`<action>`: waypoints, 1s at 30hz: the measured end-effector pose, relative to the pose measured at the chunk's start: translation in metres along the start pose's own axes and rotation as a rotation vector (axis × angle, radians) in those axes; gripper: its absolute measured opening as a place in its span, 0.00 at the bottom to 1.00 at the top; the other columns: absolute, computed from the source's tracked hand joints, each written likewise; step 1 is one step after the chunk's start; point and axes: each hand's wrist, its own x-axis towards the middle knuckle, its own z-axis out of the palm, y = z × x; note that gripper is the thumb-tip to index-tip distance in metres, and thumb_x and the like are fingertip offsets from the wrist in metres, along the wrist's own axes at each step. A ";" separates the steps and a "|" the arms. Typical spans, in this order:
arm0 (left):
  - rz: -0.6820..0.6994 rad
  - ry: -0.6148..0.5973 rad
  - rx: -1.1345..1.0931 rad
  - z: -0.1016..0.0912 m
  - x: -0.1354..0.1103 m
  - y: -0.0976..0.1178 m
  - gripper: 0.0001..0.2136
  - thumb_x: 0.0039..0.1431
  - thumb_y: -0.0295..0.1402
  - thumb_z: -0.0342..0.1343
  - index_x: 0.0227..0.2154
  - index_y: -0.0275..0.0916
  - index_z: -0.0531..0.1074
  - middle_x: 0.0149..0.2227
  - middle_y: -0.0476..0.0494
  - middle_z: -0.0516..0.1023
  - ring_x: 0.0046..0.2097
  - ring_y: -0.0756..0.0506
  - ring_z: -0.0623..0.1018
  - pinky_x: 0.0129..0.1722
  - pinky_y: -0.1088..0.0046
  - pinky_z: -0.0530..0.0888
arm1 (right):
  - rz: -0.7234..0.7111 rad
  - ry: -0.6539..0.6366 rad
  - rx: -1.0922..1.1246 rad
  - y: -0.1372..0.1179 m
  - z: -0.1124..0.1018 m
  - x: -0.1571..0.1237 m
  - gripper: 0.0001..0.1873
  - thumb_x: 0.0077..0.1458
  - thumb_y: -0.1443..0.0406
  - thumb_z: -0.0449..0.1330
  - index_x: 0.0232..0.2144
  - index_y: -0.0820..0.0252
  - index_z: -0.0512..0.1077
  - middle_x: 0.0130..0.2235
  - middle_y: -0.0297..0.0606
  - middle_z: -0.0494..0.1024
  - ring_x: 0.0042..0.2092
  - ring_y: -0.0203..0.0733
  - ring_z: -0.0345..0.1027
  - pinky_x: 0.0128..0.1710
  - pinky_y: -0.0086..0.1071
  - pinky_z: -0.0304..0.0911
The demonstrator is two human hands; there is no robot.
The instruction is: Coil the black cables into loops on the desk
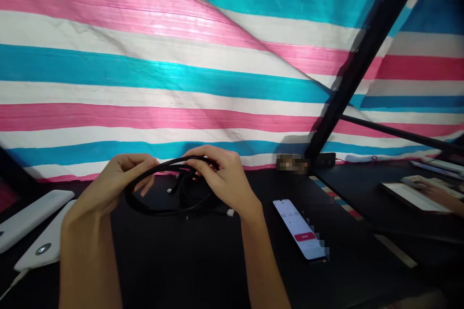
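Note:
A coiled black cable (159, 213) hangs in a loose loop between my two hands, just above the dark tabletop. My left hand (116, 186) grips the loop's left side, and my right hand (217, 172) pinches its upper strand. Inside the loop lies a tangled bunch of black cable (192, 190), partly hidden by my fingers. A small white connector (169, 190) shows within the loop, and a white plug end (230, 212) sits just below my right hand.
A smartphone (299, 229) with a lit screen lies to my right. Two white power banks (31, 217) lie at the left edge. At the far right, another person's hand (435, 193) rests on a white flat object. A striped tarp (145, 77) and black pole (366, 58) stand behind.

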 end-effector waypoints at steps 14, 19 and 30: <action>0.105 0.262 -0.254 -0.008 0.010 -0.014 0.13 0.38 0.36 0.68 0.29 0.40 0.76 0.15 0.49 0.67 0.16 0.51 0.66 0.13 0.78 0.60 | -0.041 0.229 0.062 -0.002 -0.001 0.000 0.07 0.59 0.60 0.53 0.35 0.55 0.70 0.32 0.34 0.76 0.36 0.39 0.73 0.33 0.30 0.67; 0.210 0.356 -0.269 -0.005 0.010 -0.008 0.15 0.38 0.34 0.68 0.32 0.40 0.75 0.17 0.52 0.69 0.18 0.53 0.67 0.18 0.78 0.67 | -0.094 0.314 0.072 -0.001 -0.001 0.000 0.06 0.56 0.60 0.58 0.30 0.56 0.70 0.29 0.33 0.75 0.32 0.37 0.72 0.31 0.30 0.67; 0.387 0.469 -0.579 0.005 0.015 -0.002 0.15 0.40 0.29 0.66 0.31 0.40 0.67 0.23 0.53 0.68 0.22 0.56 0.66 0.15 0.85 0.56 | -0.033 0.486 0.175 0.016 -0.014 0.005 0.10 0.53 0.57 0.60 0.30 0.58 0.69 0.24 0.29 0.72 0.20 0.31 0.63 0.22 0.27 0.59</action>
